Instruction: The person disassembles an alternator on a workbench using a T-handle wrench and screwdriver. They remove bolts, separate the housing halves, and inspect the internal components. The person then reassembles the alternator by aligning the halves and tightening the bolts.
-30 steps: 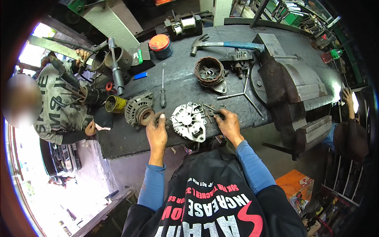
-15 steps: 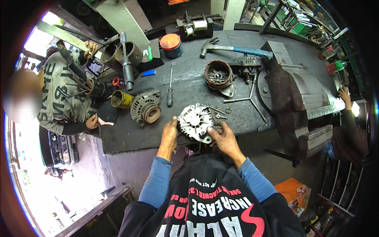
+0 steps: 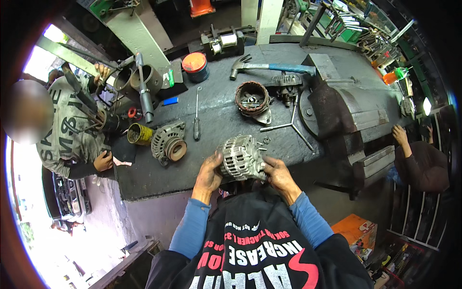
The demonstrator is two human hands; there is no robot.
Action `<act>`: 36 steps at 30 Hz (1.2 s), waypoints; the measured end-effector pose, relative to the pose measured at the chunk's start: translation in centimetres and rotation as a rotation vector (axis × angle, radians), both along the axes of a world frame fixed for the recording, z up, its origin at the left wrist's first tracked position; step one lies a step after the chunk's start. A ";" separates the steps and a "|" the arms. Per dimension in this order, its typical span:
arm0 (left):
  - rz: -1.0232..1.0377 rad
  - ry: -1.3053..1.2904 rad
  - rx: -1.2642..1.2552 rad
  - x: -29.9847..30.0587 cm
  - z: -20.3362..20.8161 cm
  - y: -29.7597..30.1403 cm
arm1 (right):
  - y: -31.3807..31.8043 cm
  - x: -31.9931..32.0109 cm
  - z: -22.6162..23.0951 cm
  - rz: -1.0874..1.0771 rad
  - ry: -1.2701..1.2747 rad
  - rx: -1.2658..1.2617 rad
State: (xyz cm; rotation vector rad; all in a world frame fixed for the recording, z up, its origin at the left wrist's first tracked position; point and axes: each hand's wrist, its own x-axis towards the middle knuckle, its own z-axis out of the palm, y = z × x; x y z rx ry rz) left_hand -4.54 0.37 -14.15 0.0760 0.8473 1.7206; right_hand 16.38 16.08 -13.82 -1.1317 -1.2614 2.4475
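Close to the near edge of the workbench, a silver alternator [image 3: 239,155] with a slotted housing is held between both hands, its side facing up. My left hand [image 3: 209,176] is closed on its left end, and my right hand [image 3: 280,176] grips the right end with the thumb on top. Just beyond it lie a nut [image 3: 266,140] and small bolts, partly hidden by the housing. To the left stands another alternator [image 3: 168,143] with a rusty pulley. Farther back sits a round stator [image 3: 252,99] with copper windings, beside a smaller alternator part [image 3: 288,91].
A screwdriver [image 3: 197,126], a Y-shaped wrench [image 3: 292,126] and a blue-handled claw hammer [image 3: 274,67] lie on the bench [image 3: 216,96]. A large vise [image 3: 353,115] takes up the right side. One co-worker [image 3: 72,125] is at the left, another [image 3: 421,164] at the right.
My hands have turned the alternator from its end face to its side. The view has shifted slightly. The co-worker at the right has moved a hand down toward the bench edge.
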 end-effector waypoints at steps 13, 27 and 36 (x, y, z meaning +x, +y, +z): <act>-0.316 1.638 -0.720 -0.8 10.9 -0.4 | 8.6 1.7 0.1 -0.080 -0.580 1.698; -0.268 1.960 -0.709 2.0 4.3 -0.9 | 12.7 0.2 1.8 0.053 -0.718 1.231; -0.593 2.398 -0.451 -3.3 6.7 -5.1 | 7.3 3.2 4.0 -0.102 -0.340 0.390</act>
